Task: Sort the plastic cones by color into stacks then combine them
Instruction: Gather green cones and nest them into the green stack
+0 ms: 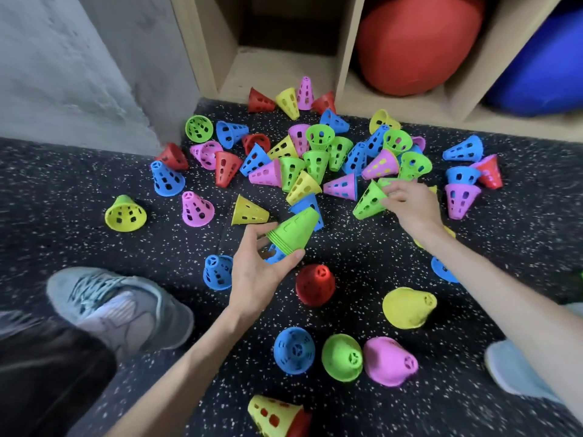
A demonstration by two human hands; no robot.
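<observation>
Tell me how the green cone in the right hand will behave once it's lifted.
The green cone is thin plastic full of holes, so it is probably very light and a little springy. The right hand pinches only its rim, so it may swing. Set down on its side, it would likely roll in a curve, like the cones lying tipped around it.

I see that the cones (316,159) on the floor (362,247) are smooth, bright plastic with holes cut in their sides, and the green stack (291,230) in my left hand (255,272) has the same slightly shiny plastic look. The floor is dark, rough rubber with small white specks, and the wall (79,67) looks like rough grey concrete. The shelf (274,67) is pale, matt wood, the red ball (416,42) in it looks dull and grainy, and my shoe (126,307) is soft grey cloth mesh.
</observation>
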